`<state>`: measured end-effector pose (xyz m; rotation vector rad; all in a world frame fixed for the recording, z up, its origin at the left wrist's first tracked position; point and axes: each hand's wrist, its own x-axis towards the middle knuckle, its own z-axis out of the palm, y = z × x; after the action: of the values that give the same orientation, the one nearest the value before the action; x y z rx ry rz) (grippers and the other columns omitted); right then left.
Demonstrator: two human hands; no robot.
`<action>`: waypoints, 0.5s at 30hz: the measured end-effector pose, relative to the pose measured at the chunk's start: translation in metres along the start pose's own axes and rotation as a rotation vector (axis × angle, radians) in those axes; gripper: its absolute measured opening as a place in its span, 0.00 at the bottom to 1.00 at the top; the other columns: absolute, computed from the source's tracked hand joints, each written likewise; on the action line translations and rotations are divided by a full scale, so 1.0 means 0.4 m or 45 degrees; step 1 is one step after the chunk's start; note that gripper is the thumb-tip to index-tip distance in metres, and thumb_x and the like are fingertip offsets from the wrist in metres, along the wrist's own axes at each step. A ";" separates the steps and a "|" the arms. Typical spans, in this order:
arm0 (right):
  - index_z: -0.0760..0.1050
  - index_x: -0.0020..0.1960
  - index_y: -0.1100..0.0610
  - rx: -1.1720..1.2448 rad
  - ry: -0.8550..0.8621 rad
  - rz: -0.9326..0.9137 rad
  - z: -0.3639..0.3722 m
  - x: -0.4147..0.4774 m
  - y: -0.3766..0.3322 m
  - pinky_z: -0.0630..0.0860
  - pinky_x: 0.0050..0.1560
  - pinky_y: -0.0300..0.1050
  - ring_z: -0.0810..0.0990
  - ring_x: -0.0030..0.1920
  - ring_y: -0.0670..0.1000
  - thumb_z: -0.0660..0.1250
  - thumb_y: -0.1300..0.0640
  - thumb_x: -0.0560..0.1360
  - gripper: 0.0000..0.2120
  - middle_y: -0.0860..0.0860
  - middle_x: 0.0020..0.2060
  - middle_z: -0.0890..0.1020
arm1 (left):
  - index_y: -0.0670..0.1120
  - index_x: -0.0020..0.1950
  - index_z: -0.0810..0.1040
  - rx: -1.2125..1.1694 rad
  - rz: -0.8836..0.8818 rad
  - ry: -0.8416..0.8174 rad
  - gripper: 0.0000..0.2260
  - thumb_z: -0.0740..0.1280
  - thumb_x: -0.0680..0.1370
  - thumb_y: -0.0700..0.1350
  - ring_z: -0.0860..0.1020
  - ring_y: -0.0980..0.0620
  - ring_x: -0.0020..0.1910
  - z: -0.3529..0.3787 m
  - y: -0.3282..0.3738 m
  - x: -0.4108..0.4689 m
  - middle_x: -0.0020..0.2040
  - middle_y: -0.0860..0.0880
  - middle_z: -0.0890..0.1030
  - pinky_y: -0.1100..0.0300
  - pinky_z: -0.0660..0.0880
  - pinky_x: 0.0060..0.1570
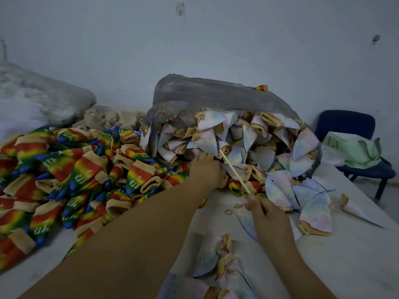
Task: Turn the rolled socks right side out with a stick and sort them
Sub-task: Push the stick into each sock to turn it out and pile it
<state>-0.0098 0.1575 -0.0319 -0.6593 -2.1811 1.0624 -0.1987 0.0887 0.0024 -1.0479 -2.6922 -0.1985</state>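
A heap of pale, inside-out rolled socks (248, 143) spills out of a grey plastic bag (216, 91) at the middle of the table. To the left lies a wide pile of rainbow socks (64, 169) turned right side out. My left hand (207, 171) reaches into the near edge of the pale heap with its fingers curled on a sock there. My right hand (263, 210) pinches the lower end of a thin wooden stick (234, 172), whose tip points up-left into the heap beside my left hand.
Loose pale socks (315, 214) lie on the white table (345, 255) to the right, and a few more (218, 260) near the front edge. A small rubber band (228, 211) lies by my right hand. A blue chair (356, 160) with green bags stands at the right.
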 end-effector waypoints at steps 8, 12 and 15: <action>0.74 0.34 0.42 -0.018 -0.005 0.017 0.002 0.000 0.002 0.64 0.32 0.42 0.75 0.35 0.42 0.56 0.42 0.78 0.16 0.43 0.31 0.79 | 0.42 0.74 0.65 -0.166 0.090 -0.360 0.20 0.60 0.82 0.42 0.62 0.39 0.72 -0.027 -0.037 -0.008 0.72 0.39 0.66 0.50 0.61 0.71; 0.74 0.33 0.42 -0.003 0.006 0.005 0.004 -0.001 -0.001 0.63 0.31 0.42 0.74 0.32 0.42 0.57 0.43 0.78 0.17 0.45 0.29 0.78 | 0.46 0.70 0.73 -0.067 0.021 -0.278 0.16 0.61 0.83 0.47 0.75 0.43 0.64 -0.042 -0.043 -0.002 0.65 0.43 0.76 0.49 0.73 0.63; 0.74 0.35 0.41 -0.010 -0.008 0.020 0.000 -0.002 -0.004 0.62 0.31 0.39 0.74 0.32 0.40 0.57 0.42 0.78 0.15 0.43 0.30 0.78 | 0.45 0.70 0.74 -0.031 0.047 -0.165 0.15 0.62 0.82 0.43 0.78 0.44 0.58 -0.061 -0.043 -0.010 0.61 0.43 0.79 0.50 0.77 0.56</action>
<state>-0.0096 0.1561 -0.0310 -0.6786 -2.1900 1.0654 -0.2032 0.0683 0.0241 -1.1540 -2.7889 -0.1623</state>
